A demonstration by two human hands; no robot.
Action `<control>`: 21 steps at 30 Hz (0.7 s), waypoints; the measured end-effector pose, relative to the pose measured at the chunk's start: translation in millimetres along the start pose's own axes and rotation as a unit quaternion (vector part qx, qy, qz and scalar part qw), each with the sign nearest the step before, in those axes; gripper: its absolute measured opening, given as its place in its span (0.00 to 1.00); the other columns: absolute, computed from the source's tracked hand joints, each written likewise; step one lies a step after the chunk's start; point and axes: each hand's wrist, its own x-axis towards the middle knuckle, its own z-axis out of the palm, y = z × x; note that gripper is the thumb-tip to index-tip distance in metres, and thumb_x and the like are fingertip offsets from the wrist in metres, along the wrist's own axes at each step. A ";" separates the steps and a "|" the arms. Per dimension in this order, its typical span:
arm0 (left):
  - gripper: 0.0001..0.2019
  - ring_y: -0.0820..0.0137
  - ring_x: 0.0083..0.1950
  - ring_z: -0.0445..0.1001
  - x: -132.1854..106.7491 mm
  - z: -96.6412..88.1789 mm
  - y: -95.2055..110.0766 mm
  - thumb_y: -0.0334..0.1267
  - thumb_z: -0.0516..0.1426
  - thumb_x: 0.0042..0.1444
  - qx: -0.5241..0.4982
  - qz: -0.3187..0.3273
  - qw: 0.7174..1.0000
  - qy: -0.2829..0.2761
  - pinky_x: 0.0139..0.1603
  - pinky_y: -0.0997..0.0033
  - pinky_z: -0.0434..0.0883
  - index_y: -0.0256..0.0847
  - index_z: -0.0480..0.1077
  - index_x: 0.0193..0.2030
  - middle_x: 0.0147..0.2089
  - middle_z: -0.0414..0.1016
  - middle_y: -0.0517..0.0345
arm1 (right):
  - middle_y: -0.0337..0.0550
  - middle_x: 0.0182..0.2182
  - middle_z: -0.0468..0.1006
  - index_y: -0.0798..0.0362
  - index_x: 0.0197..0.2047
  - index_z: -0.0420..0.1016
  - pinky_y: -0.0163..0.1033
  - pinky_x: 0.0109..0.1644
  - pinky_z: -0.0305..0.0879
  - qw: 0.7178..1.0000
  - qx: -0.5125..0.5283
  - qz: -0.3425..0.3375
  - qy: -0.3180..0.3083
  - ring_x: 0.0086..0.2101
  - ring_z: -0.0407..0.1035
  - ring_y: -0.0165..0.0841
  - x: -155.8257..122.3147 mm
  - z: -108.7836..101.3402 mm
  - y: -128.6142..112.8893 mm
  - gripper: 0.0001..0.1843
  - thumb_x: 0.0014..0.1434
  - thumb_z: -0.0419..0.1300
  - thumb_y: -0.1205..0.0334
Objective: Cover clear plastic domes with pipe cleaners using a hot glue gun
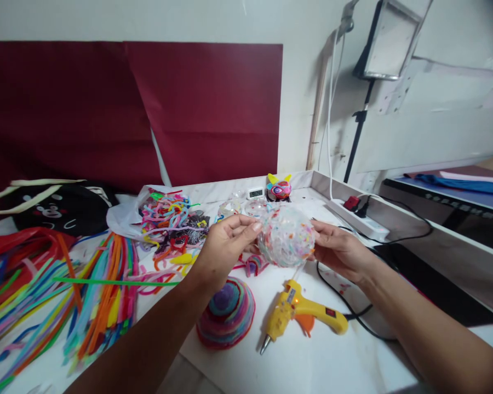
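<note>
The left hand (230,241) pinches one edge of a clear, colour-flecked ball (288,238), and the right hand (340,249) grasps the opposite edge, holding it between them over the bench (316,364). Nearer the person, a yellow glue gun (285,312) (its metal nozzle points toward the near left) lies beside a striped dome (227,314). Loose bundles of bright pipe cleaners (101,303) spread across the left side.

Seemingly little room separates dome (226,316) and glue gun (286,310)
</note>
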 end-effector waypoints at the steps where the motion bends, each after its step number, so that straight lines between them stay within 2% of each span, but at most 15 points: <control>1: 0.14 0.76 0.26 0.74 -0.6 -0.4 -0.1 0.44 0.66 0.49 0.026 0.009 1.000 0.004 0.30 0.77 0.72 0.36 0.71 0.35 0.27 0.77 0.61 | 0.41 0.30 0.75 0.53 0.41 0.79 0.34 0.30 0.61 1.000 -0.006 0.001 0.001 0.28 0.66 0.28 -0.2 -0.6 -0.2 0.15 0.50 0.71 0.57; 5: 0.12 0.77 0.24 0.70 -3.9 -0.3 -0.2 0.43 0.64 0.53 0.127 0.064 0.990 0.017 0.26 0.79 0.66 0.39 0.70 0.38 0.22 0.72 0.67 | 0.41 0.32 0.76 0.52 0.42 0.79 0.35 0.33 0.63 0.999 -0.039 -0.010 0.001 0.31 0.68 0.30 -2.2 -1.3 -2.4 0.16 0.50 0.71 0.57; 7: 0.11 0.76 0.25 0.70 -5.2 0.1 -0.5 0.43 0.63 0.55 0.166 0.086 0.982 0.017 0.28 0.78 0.67 0.41 0.69 0.41 0.22 0.71 0.68 | 0.40 0.32 0.76 0.52 0.41 0.78 0.35 0.33 0.64 0.998 -0.064 -0.018 0.001 0.30 0.68 0.30 -3.4 -0.5 -4.1 0.16 0.50 0.71 0.56; 12: 0.13 0.71 0.35 0.76 -5.9 -2.4 0.2 0.43 0.62 0.55 0.217 0.123 0.968 0.024 0.36 0.74 0.73 0.41 0.70 0.44 0.34 0.75 0.60 | 0.40 0.31 0.75 0.52 0.39 0.77 0.37 0.36 0.66 0.990 -0.133 -0.051 0.005 0.29 0.68 0.30 -5.7 0.6 -9.3 0.15 0.51 0.70 0.53; 16: 0.10 0.69 0.43 0.77 -6.0 -6.7 3.0 0.42 0.60 0.57 0.246 0.151 0.957 0.015 0.41 0.74 0.74 0.42 0.71 0.45 0.41 0.76 0.57 | 0.42 0.35 0.78 0.51 0.40 0.77 0.39 0.43 0.67 0.978 -0.196 -0.078 0.001 0.35 0.70 0.32 -8.2 -1.0 -13.0 0.15 0.52 0.70 0.54; 18: 0.09 0.70 0.42 0.78 -6.9 -7.4 3.9 0.41 0.59 0.59 0.260 0.154 0.953 0.001 0.42 0.75 0.74 0.42 0.70 0.44 0.42 0.76 0.57 | 0.42 0.37 0.78 0.51 0.41 0.76 0.40 0.45 0.67 0.980 -0.184 -0.077 -0.009 0.37 0.71 0.33 -10.0 0.3 -13.1 0.16 0.51 0.71 0.55; 21: 0.09 0.71 0.41 0.78 -9.3 -6.1 3.3 0.40 0.59 0.59 0.282 0.155 0.946 -0.031 0.41 0.76 0.75 0.43 0.69 0.45 0.43 0.76 0.58 | 0.39 0.32 0.77 0.51 0.40 0.75 0.36 0.39 0.66 0.992 -0.109 -0.059 -0.037 0.32 0.70 0.29 -12.6 5.7 -10.2 0.17 0.48 0.73 0.55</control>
